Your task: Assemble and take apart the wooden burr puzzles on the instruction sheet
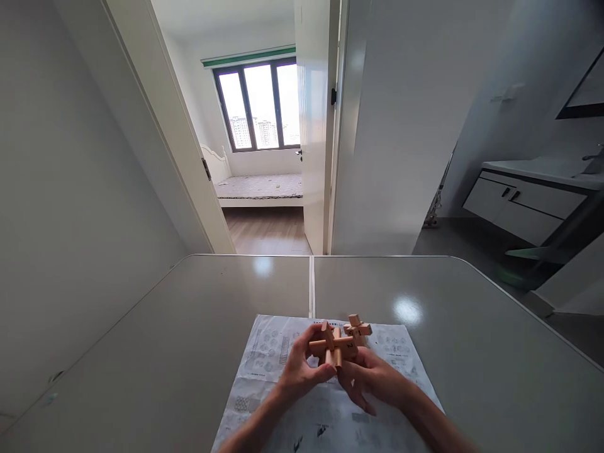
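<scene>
Between my two hands is a wooden interlocking puzzle (333, 343) made of several crossed bars, one marked with a dark number. My left hand (302, 365) wraps round its left side, thumb at the lower front and fingers behind. My right hand (368, 374) grips the lower right of the puzzle, its fingers partly hidden underneath. Just beyond, a second wooden puzzle (358, 328) of crossed bars stands on the printed paper sheet (264, 390). Both puzzles are close together in view, and the held one is raised over the paper.
A glossy grey table (165, 358) with rounded far corners and a centre seam (312, 286) lies under the paper. Past it are an open door (314, 126), a bed (259, 187) below a window, and a washbasin cabinet (523, 201) at the right.
</scene>
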`<state>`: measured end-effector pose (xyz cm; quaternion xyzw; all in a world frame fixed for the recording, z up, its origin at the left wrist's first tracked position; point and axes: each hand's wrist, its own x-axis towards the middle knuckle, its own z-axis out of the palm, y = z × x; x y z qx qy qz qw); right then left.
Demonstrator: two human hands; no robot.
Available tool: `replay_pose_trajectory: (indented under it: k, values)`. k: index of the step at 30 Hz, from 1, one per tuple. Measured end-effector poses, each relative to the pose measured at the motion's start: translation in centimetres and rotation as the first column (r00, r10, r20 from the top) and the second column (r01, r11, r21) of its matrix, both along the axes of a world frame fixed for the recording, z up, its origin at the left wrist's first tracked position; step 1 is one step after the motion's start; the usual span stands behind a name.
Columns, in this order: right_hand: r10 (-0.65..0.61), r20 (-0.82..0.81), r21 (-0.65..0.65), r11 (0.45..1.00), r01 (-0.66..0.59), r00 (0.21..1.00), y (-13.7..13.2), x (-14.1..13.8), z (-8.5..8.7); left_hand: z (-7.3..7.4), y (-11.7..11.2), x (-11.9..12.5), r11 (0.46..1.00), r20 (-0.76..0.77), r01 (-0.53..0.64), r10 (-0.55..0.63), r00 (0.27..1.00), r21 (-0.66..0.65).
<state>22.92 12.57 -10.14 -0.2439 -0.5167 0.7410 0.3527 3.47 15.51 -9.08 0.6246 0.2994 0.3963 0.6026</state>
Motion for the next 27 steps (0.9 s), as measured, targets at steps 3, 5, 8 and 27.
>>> replay_pose_trajectory:
  k: [3, 5, 8, 27]
  values:
    - [0.041, -0.098, -0.065, 0.997, -0.047, 0.994, 0.1, 0.2, -1.1, 0.0, 0.0, 0.0, 0.998, 0.024, 0.069, -0.069, 0.997, 0.005]
    - [-0.036, -0.152, -0.100, 0.995, 0.021, 0.988, 0.2, 0.2, -2.0, 0.0, 0.0, 0.1, 0.997, 0.056, 0.076, -0.076, 0.996, 0.008]
    - [-0.110, -0.180, -0.151, 0.985, 0.083, 0.978, 0.2, -0.1, -2.6, 0.0, 0.1, 0.1, 0.998, 0.079, 0.062, -0.063, 0.995, 0.016]
    - [-0.308, -0.067, -0.050, 0.951, 0.305, 0.949, 1.4, 1.0, -2.6, 1.5, 1.1, -0.6, 0.918, -0.273, -0.007, 0.125, 0.954, 0.397]
